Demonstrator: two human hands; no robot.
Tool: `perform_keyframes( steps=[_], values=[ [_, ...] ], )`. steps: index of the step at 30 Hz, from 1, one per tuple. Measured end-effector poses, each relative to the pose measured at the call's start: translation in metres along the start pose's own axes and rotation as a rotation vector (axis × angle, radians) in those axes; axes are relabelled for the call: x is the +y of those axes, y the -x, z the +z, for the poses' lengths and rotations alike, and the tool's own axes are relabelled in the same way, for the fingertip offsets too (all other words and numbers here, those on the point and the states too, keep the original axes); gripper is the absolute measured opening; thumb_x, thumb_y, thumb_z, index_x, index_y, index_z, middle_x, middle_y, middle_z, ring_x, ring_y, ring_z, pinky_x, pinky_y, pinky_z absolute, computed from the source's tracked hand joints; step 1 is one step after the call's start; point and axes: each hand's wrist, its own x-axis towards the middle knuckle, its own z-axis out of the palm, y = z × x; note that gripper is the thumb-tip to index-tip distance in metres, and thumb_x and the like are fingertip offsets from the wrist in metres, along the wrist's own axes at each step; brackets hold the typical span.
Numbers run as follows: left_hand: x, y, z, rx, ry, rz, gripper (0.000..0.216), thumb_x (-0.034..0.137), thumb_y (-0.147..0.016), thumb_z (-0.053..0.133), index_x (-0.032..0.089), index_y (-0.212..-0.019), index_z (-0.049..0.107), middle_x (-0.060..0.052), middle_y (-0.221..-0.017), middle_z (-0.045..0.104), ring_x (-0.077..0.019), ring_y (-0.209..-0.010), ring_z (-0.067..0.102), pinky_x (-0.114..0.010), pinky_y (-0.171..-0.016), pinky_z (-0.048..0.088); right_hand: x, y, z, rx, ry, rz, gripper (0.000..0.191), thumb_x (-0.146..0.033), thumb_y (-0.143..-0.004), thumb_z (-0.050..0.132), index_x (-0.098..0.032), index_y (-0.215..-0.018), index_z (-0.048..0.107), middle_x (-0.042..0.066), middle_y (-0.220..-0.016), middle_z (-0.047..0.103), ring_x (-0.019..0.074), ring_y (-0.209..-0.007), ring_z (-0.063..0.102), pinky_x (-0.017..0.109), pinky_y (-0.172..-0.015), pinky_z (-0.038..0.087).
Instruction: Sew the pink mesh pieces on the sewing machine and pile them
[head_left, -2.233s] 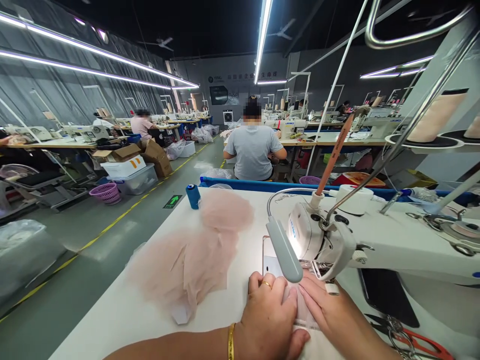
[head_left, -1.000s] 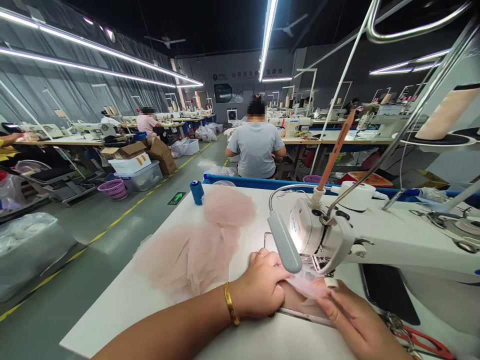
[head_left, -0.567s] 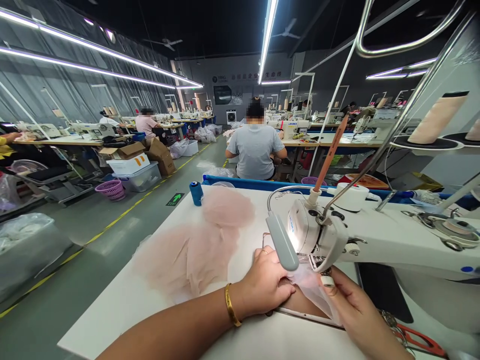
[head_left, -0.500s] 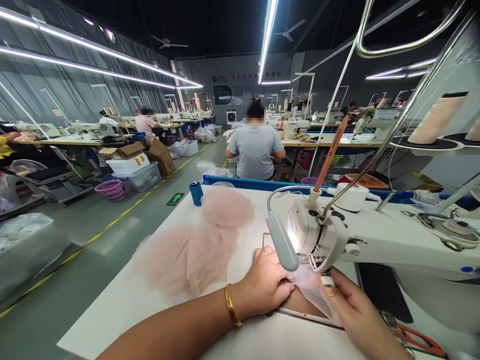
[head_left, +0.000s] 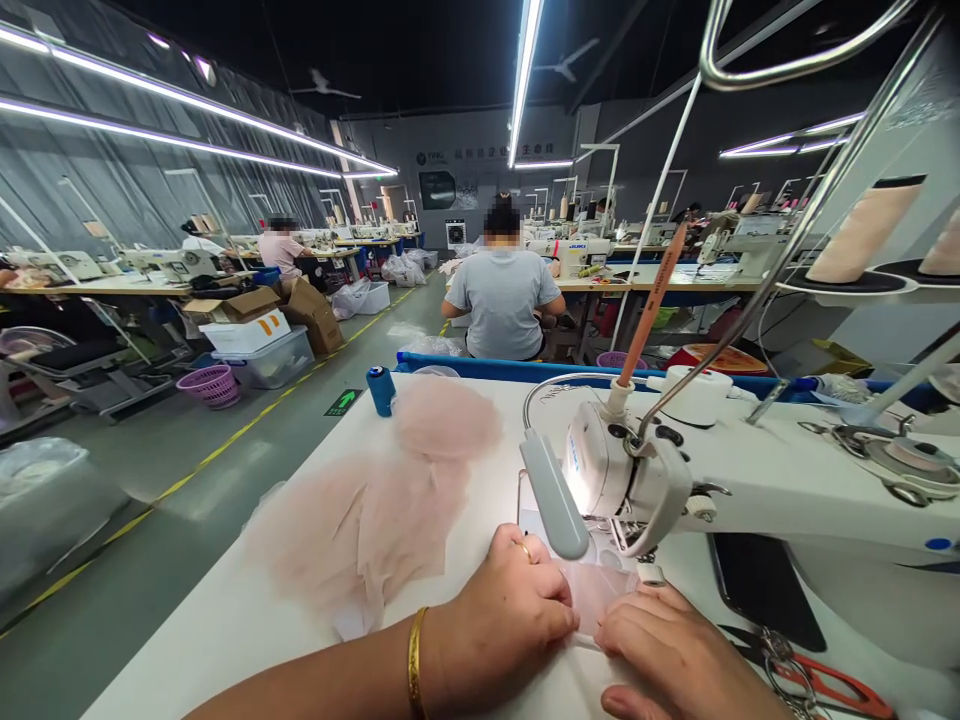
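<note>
Two hands lay flat on a small pink cloth [head_left: 596, 592] just under the head of a white sewing machine [head_left: 757, 480]. The left hand [head_left: 499, 610] had a ring and a gold bangle [head_left: 414, 665] at the wrist. Its fingers were close together and bent down, pressing on the left edge of the cloth. The right hand [head_left: 679, 655] pressed on the right edge, its fingers close together too and pointing left. The fingertips of the two hands were near each other. The cloth sat on the white table [head_left: 247, 630], right by the needle.

A grey lamp [head_left: 553, 495] on a bendy arm hung just above the left hand. A big pile of pink net [head_left: 390, 500] lay on the table to the left, well apart from the hands. A blue spool [head_left: 382, 389] stood at the far edge of the table. Red scissors [head_left: 832, 685] lay by the right hand. A person in a grey shirt [head_left: 502, 300] sat at the next table, facing away.
</note>
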Motion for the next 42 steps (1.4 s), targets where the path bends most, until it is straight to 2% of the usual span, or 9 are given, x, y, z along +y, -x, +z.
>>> perform_keyframes(
  steps=[4, 11, 19, 24, 31, 37, 42],
  values=[
    [-0.001, -0.001, 0.001, 0.015, -0.017, -0.012, 0.012, 0.020, -0.102, 0.067, 0.022, -0.091, 0.070, 0.001, -0.098, 0.075, -0.0201, -0.095, 0.063, -0.043, -0.092, 0.033, 0.004, 0.003, 0.004, -0.030, 0.038, 0.009, 0.024, -0.042, -0.100, 0.074, -0.026, -0.086, 0.061, -0.003, -0.080, 0.068, 0.0183, -0.073, 0.066, 0.029, -0.077, 0.055],
    [-0.002, -0.007, -0.004, 0.023, -0.039, -0.029, 0.012, 0.016, -0.098, 0.067, 0.019, -0.086, 0.067, 0.003, -0.099, 0.075, -0.0191, -0.093, 0.061, -0.044, -0.096, 0.033, 0.011, 0.005, 0.007, 0.066, 0.063, 0.035, 0.017, -0.046, -0.103, 0.067, -0.030, -0.101, 0.070, 0.000, -0.088, 0.074, 0.0215, -0.079, 0.070, 0.030, -0.074, 0.055],
    [-0.005, -0.010, -0.007, -0.040, -0.072, -0.051, 0.015, 0.019, -0.103, 0.062, 0.020, -0.088, 0.068, -0.001, -0.100, 0.076, -0.0212, -0.095, 0.061, -0.045, -0.097, 0.035, 0.015, 0.003, 0.016, 0.119, 0.082, 0.003, 0.023, -0.046, -0.108, 0.057, -0.031, -0.105, 0.074, 0.002, -0.089, 0.076, 0.0216, -0.080, 0.071, 0.032, -0.077, 0.055],
    [-0.005, -0.009, -0.006, -0.031, -0.085, -0.058, 0.014, 0.022, -0.102, 0.064, 0.020, -0.089, 0.069, -0.001, -0.101, 0.075, -0.0213, -0.094, 0.060, -0.045, -0.095, 0.035, 0.014, -0.001, 0.014, 0.102, 0.153, -0.030, 0.024, -0.040, -0.109, 0.055, -0.030, -0.105, 0.076, 0.002, -0.093, 0.079, 0.0211, -0.079, 0.072, 0.032, -0.075, 0.055],
    [-0.010, -0.011, -0.004, -0.009, -0.130, -0.082, 0.011, 0.025, -0.100, 0.070, 0.021, -0.091, 0.071, -0.002, -0.097, 0.074, -0.0242, -0.098, 0.060, -0.043, -0.095, 0.040, 0.014, -0.004, 0.017, 0.188, 0.230, -0.057, 0.026, -0.031, -0.108, 0.053, -0.023, -0.101, 0.076, 0.006, -0.092, 0.079, 0.0217, -0.075, 0.071, 0.032, -0.073, 0.059],
    [-0.011, -0.014, -0.001, 0.046, -0.129, -0.120, 0.009, 0.022, -0.101, 0.067, 0.021, -0.094, 0.073, -0.004, -0.099, 0.073, -0.0245, -0.101, 0.060, -0.040, -0.094, 0.044, 0.016, -0.008, 0.018, 0.184, 0.201, -0.036, 0.020, -0.027, -0.105, 0.055, -0.023, -0.108, 0.075, 0.006, -0.102, 0.080, 0.0225, -0.083, 0.073, 0.032, -0.074, 0.060],
    [-0.016, -0.017, 0.000, 0.045, -0.140, -0.121, 0.005, 0.021, -0.099, 0.070, 0.022, -0.098, 0.074, -0.005, -0.103, 0.074, -0.0255, -0.104, 0.062, -0.043, -0.098, 0.044, 0.023, -0.004, 0.025, 0.178, 0.214, 0.002, 0.022, -0.028, -0.105, 0.056, -0.023, -0.116, 0.074, 0.006, -0.111, 0.081, 0.0239, -0.089, 0.075, 0.034, -0.075, 0.061]
  ],
)
